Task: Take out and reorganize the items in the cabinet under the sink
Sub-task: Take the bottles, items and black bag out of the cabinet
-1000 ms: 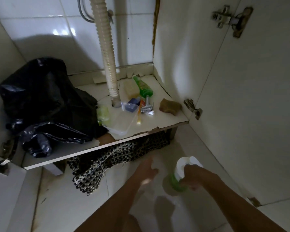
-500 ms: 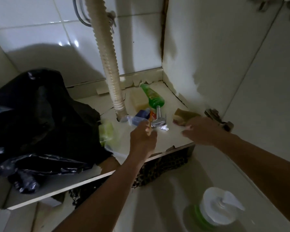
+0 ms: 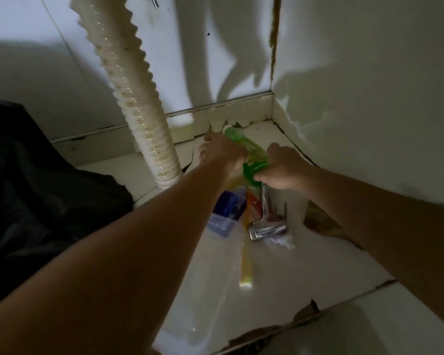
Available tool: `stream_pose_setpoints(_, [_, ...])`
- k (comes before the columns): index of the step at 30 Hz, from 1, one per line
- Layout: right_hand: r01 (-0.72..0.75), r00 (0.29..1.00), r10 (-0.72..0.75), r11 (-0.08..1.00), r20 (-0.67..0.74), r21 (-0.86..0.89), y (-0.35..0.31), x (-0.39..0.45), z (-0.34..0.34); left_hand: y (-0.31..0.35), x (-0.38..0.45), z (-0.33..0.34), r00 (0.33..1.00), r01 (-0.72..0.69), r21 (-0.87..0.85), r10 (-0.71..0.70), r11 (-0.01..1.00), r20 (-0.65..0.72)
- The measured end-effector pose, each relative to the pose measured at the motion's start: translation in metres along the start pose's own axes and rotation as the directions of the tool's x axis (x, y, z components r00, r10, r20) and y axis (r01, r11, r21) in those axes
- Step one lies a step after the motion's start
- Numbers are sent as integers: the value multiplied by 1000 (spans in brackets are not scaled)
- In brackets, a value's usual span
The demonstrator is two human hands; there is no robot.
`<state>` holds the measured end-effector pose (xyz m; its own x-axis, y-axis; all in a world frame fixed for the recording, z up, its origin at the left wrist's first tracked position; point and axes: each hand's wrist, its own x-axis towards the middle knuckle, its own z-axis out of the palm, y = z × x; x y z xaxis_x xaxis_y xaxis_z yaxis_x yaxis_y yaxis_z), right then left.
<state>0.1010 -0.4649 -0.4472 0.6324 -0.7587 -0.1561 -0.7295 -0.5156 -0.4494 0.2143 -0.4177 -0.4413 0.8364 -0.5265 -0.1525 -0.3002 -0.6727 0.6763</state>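
Observation:
A green bottle [image 3: 244, 146] lies on the cabinet floor [image 3: 305, 265] near the back right corner, its white cap toward the wall. My right hand [image 3: 282, 167] grips the bottle's lower end. My left hand [image 3: 219, 149] is just left of the bottle, fingers bent down over a pale yellow thing that it mostly hides; whether it holds it is unclear. In front of the hands lie a chrome tap [image 3: 267, 222], a blue box [image 3: 228, 204], an orange item [image 3: 253, 201] and a yellow toothbrush [image 3: 246, 254].
A ribbed white drain hose [image 3: 139, 98] comes down left of the hands. A black plastic bag [image 3: 36, 188] fills the cabinet's left side. A clear plastic container [image 3: 215, 265] sits under my left forearm. A brown sponge [image 3: 318, 222] lies by the right wall.
Both hands have moved from the front of the shelf to its back right corner. My right hand has taken hold of the green bottle. The camera has moved in closer.

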Motion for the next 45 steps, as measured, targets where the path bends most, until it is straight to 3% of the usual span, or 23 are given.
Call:
stream_pose_setpoints(3, [-35, 998, 36, 999, 52, -35, -1, 20, 17, 1, 23, 7, 994, 52, -3, -51, 999, 93])
stream_pose_setpoints(8, [-113, 993, 114, 993, -27, 37, 0, 27, 14, 1, 32, 10, 981, 161, -137, -143, 977, 132])
stream_pose_setpoints(14, [-146, 978, 191, 914, -83, 378, -3, 14, -28, 0, 15, -8, 984, 177, -353, -156, 919, 87])
stream_pose_setpoints(18, [-236, 938, 345, 641, 1, 730, 7, -10, -44, 14, -12, -23, 982, 188, -487, -167, 853, 87])
stream_pose_setpoints(21, [-228, 950, 294, 433, 102, 872, 16, -40, -51, 24, -39, -32, 984, 177, -567, -158, 804, 84])
stream_pose_setpoints(26, [-283, 928, 291, 140, 234, 949, 31, -111, -62, 29, -105, -50, 975, 217, -648, -139, 730, 171])
stream_pose_setpoints(29, [-344, 924, 194, 42, 331, 938, 40, -164, -67, 25, -158, -62, 962, 269, -686, -161, 676, 219])
stream_pose_setpoints(31, [-363, 927, 133, 70, 352, 929, 46, -204, -73, 18, -197, -75, 959, 276, -703, -144, 655, 242])
stream_pose_setpoints(33, [-387, 922, 36, 118, 385, 915, 51, -246, -80, 11, -235, -89, 943, 326, -739, -150, 589, 297])
stream_pose_setpoints(36, [-420, 898, -91, 105, 430, 901, 53, -305, -87, -7, -291, -105, 906, 416, -785, -133, 460, 402])
stream_pose_setpoints(40, [-454, 878, -104, 122, 467, 882, 47, -374, -81, -42, -366, -121, 868, 486, -810, -69, 328, 492])
stream_pose_setpoints(45, [-422, 871, -130, 294, 473, 858, 56, -431, -57, -89, -415, -111, 818, 564, -787, -41, 251, 574])
